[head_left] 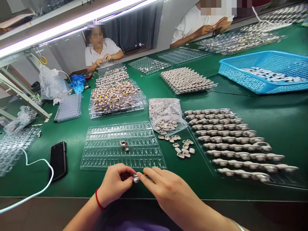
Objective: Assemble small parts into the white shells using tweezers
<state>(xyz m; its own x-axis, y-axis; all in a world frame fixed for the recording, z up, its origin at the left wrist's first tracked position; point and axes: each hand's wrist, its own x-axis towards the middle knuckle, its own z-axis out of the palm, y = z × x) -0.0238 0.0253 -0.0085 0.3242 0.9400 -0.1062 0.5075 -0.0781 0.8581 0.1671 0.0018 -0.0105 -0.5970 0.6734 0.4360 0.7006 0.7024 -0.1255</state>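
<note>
Head view: left hand (115,184) and right hand (166,189) together pinching a tiny, half-hidden silvery part (136,178), its shape unclear.

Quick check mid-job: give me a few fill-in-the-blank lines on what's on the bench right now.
1. Both hands, left hand and right hand, pinch one small part just below the clear ____ tray.
2. The phone lies to the ____ of that tray.
3. The basket is ____ in colour.
4. Loose shells lie below a plastic ____.

Missing words: empty; left; blue; bag
</note>
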